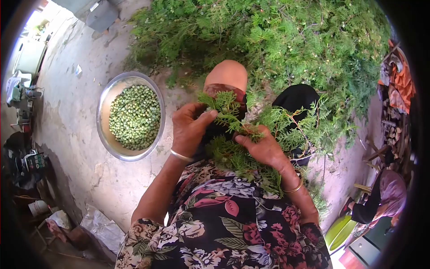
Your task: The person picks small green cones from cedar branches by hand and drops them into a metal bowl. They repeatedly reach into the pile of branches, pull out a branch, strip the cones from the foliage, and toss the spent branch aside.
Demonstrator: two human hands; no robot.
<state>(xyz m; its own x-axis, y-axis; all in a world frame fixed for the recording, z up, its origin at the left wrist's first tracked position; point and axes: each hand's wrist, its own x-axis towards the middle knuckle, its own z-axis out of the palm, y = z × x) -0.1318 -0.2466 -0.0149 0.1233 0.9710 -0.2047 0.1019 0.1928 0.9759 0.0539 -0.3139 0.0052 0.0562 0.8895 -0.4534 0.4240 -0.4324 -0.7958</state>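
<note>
A green sprig (227, 109) with flat, feathery, scale-like leaves is standing nearly upright, its tip fanning out. The left hand (190, 130) is pinching its upper part between thumb and fingers, and the right hand (264, 150) is gripping the stem lower down. Its bushier lower fronds are spilling down beneath both hands.

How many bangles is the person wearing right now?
2. A silver bangle on the left wrist, nearest the metal bowl; a gold bangle on the right wrist, beside the green sprigs that the left hand and right hand grip. Foliage over that forearm may hide another.
</note>
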